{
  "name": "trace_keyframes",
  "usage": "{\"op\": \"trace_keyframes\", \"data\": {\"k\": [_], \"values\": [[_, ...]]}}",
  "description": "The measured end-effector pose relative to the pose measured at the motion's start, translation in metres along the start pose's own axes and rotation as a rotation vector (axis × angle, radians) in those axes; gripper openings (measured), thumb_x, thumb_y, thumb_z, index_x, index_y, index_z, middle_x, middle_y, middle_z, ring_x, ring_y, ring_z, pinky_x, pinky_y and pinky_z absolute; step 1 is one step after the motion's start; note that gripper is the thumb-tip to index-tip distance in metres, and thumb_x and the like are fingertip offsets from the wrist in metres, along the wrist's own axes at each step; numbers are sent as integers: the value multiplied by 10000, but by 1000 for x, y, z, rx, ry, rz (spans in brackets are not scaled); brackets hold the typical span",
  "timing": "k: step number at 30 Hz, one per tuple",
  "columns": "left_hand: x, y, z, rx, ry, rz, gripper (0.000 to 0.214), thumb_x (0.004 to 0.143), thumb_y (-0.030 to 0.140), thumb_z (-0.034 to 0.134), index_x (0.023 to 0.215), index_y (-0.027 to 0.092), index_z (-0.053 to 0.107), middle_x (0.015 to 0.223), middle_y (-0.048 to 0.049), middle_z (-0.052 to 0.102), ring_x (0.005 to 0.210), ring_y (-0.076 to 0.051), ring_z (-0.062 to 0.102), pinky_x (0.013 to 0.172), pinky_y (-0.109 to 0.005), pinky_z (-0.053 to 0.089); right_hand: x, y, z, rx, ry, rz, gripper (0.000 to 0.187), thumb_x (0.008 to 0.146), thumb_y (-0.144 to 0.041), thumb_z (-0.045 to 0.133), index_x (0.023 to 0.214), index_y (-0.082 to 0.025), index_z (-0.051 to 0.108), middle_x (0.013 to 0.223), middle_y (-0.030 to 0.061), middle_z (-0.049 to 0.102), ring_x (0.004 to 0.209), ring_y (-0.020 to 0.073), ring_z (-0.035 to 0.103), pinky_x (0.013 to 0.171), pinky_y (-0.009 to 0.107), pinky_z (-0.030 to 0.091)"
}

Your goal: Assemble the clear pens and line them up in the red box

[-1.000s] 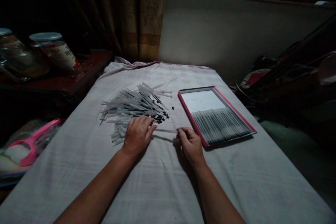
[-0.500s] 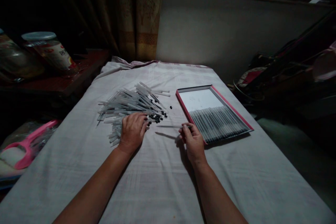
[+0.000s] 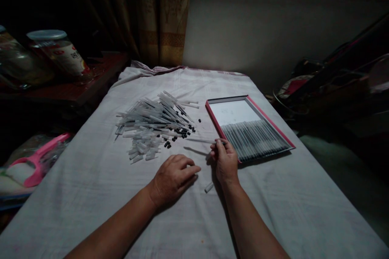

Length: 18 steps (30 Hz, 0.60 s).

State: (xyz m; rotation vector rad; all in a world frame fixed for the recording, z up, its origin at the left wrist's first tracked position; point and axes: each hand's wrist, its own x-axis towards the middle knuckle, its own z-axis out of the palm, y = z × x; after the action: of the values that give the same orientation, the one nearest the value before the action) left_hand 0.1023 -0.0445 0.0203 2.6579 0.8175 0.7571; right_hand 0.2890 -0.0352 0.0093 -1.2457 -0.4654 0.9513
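My right hand (image 3: 225, 162) pinches a slim pen (image 3: 200, 141) between thumb and fingertips, its long end pointing left. My left hand (image 3: 176, 175) is low over the cloth in front of the pile, thumb stretched out, fingers loosely bent, with nothing visible in it. Right of that thumb is a small clear pen cap (image 3: 209, 187), apart from both hands. Beyond my left hand lies a pile of translucent pen barrels (image 3: 146, 113), with clear caps (image 3: 142, 147) at its near side and small black plugs (image 3: 184, 132) at its right.
A red-edged shallow box (image 3: 231, 111) holds a row of pens (image 3: 258, 139) beside my right hand. White checked cloth (image 3: 170, 226) covers the table. At left are a lidded jar (image 3: 65, 54) on a dark red surface and a pink-handled thing (image 3: 38, 164).
My left hand has drawn back from the pile toward me and to the right. A clear pen cap now shows near it. My right hand still holds the pen, almost unmoved.
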Motion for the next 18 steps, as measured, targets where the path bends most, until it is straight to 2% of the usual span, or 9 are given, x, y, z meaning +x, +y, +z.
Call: {"op": "trace_keyframes", "data": {"k": [3,6,8,14,18], "values": [[9,12,11,-102,-128,43,254,938,370,576,1136,227,644,1091,-58,672,1002,-218,574,892,-355,409,3,-1,-1,72,39,5,462,614,-521,814,831,-192,575,589,-64,618,409,38,475,346,115,331],[15,16,20,-108,-211,18,436,810,600,664,989,202,663,1051,-64,664,985,-240,569,880,-375,409,5,-3,-2,97,59,8,464,601,-517,823,819,-191,575,583,-71,610,411,33,470,343,108,320],[18,17,24,-74,-228,-7,481,761,643,687,943,199,653,1025,-69,656,975,-250,561,881,-389,404,6,-4,-2,104,59,19,469,593,-516,826,821,-191,576,583,-72,611,412,34,470,340,108,320],[22,20,27,27,-186,-111,119,894,312,631,937,202,616,1000,-67,654,972,-239,564,880,-383,415,7,-3,-3,86,49,16,467,594,-521,819,815,-191,574,576,-68,619,407,37,474,344,112,327],[12,3,17,-71,-33,-311,88,923,259,557,967,196,601,926,-61,684,885,-222,614,810,-353,468,7,-4,-4,98,56,23,421,622,-519,779,778,-192,564,538,-68,600,389,38,457,335,112,310]]}}
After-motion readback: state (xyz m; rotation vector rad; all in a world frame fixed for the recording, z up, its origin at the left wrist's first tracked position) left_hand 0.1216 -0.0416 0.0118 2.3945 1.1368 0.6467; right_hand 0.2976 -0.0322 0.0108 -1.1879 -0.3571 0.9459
